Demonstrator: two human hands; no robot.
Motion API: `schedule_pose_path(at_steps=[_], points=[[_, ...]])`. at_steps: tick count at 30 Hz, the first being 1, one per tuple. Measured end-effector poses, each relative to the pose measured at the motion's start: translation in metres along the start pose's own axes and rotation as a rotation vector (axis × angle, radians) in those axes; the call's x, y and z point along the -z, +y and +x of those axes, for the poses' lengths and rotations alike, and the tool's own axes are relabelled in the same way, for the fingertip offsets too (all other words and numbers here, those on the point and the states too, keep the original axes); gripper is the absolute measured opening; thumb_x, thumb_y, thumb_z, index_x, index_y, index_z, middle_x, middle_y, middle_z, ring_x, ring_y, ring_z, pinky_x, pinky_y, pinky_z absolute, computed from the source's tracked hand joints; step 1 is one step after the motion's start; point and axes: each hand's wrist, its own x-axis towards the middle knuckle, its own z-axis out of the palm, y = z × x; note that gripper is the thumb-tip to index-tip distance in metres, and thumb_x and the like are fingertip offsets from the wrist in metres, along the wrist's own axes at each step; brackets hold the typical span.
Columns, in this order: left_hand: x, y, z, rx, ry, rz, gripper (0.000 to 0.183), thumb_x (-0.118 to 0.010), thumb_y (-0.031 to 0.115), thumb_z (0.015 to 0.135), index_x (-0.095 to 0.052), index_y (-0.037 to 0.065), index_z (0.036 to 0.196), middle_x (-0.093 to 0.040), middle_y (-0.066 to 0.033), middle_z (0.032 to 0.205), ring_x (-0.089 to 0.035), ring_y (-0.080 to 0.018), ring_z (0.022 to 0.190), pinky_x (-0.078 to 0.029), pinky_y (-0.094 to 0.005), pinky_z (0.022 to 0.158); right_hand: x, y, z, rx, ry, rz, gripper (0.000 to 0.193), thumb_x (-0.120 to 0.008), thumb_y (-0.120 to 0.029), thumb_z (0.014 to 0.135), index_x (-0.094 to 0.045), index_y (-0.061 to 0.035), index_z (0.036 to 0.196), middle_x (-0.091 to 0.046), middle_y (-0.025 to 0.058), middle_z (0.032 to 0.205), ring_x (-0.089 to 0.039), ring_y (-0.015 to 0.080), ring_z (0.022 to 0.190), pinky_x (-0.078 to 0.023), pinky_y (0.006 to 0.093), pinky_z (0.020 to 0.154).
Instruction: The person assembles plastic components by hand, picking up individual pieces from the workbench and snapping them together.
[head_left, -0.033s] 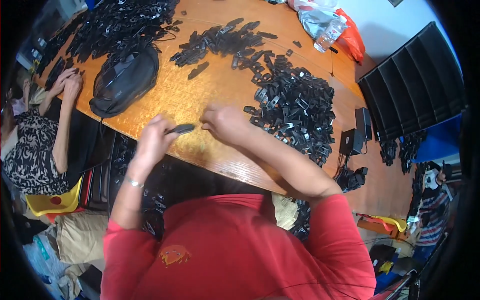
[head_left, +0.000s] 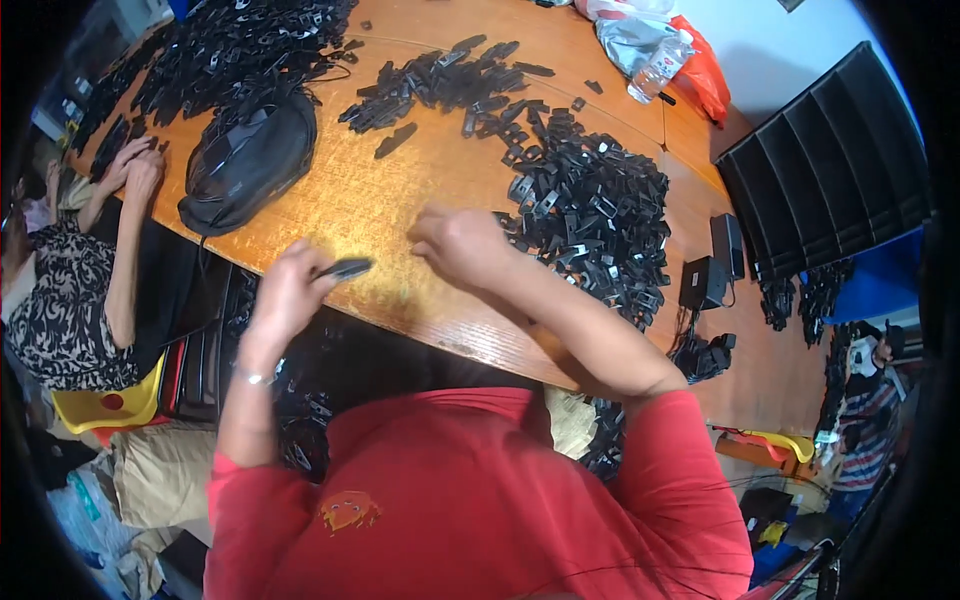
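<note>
My left hand (head_left: pixel 290 285) is closed on one end of a slim, long black plastic piece (head_left: pixel 348 268), which points right above the table's near edge. To its right, my right hand (head_left: pixel 455 240) is low over the table, with curled, motion-blurred fingertips; whether they hold anything cannot be made out. Close by on the right lies a big heap of small black plastic parts (head_left: pixel 590 215), some with rectangular openings. Beyond both hands is a looser pile of long black pieces (head_left: pixel 450 85), with a single black piece (head_left: pixel 396 140) apart from it.
A black bag (head_left: pixel 255 170) lies on the wooden table (head_left: pixel 340 200), with another dark pile (head_left: pixel 240 50) behind it. A co-worker's hands (head_left: pixel 140 165) rest at the left edge. Rightward are black boxy adapters (head_left: pixel 703 285), a black chair (head_left: pixel 830 160) and a clear bottle (head_left: pixel 660 68).
My left hand has shifted left and slightly nearer, carrying the black plastic piece. My right hand has moved a little to the right, widening the gap between the hands.
</note>
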Motion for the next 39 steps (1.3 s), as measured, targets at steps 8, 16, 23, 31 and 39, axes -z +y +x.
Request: schedule_pose_path(at_steps=[8,16,23,31,39], points=[[0.048,-0.017,-0.013,0.034,0.127,-0.166,0.020,-0.077,0.003,0.093,-0.077,0.000,0.113,-0.073,-0.0144,0.098,-0.072,-0.0294,0.091,-0.056,-0.0389,0.085,0.054,0.053,-0.021,-0.188,-0.147,-0.356,0.010,-0.074,-0.012,0.089,-0.077,-0.0059,0.097,-0.073,0.0177,0.100,-0.077,0.0392,0.087,-0.062,0.0485,0.075],[-0.039,0.028,0.146,-0.102,0.372,-0.033,0.023,-0.077,0.016,0.099,-0.079,0.003,0.118,-0.074,-0.0181,0.113,-0.073,-0.0372,0.107,-0.058,-0.0478,0.095,0.050,0.021,0.001,-0.235,0.069,-0.224,0.011,-0.074,-0.013,0.094,-0.080,-0.0058,0.100,-0.072,0.0187,0.099,-0.077,0.0388,0.085,-0.062,0.0476,0.073],[-0.071,0.038,0.185,0.019,0.375,0.052,0.017,-0.080,0.021,0.097,-0.079,0.007,0.108,-0.074,-0.0148,0.115,-0.068,-0.0372,0.112,-0.055,-0.0491,0.099,0.014,-0.002,-0.010,-0.177,0.182,0.080,0.014,-0.083,-0.012,0.089,-0.078,-0.0063,0.101,-0.073,0.0158,0.100,-0.074,0.0411,0.086,-0.060,0.0490,0.077],[-0.085,0.032,0.148,-0.109,0.266,-0.339,0.029,-0.084,-0.005,0.088,-0.076,0.002,0.115,-0.066,-0.0046,0.100,-0.066,-0.0146,0.090,-0.058,-0.0301,0.085,0.010,0.020,-0.008,-0.296,-0.024,-0.138,0.013,-0.074,-0.008,0.089,-0.078,-0.0029,0.100,-0.073,0.0245,0.098,-0.075,0.0463,0.087,-0.061,0.0541,0.079],[-0.082,0.031,0.129,-0.111,0.307,-0.188,0.024,-0.084,-0.001,0.088,-0.078,0.003,0.111,-0.068,-0.0114,0.105,-0.067,-0.0265,0.098,-0.057,-0.0384,0.089,0.031,0.031,0.022,-0.332,0.035,-0.102,0.024,-0.086,-0.019,0.088,-0.083,-0.0076,0.109,-0.073,0.0177,0.106,-0.075,0.0404,0.095,-0.060,0.0500,0.082]])
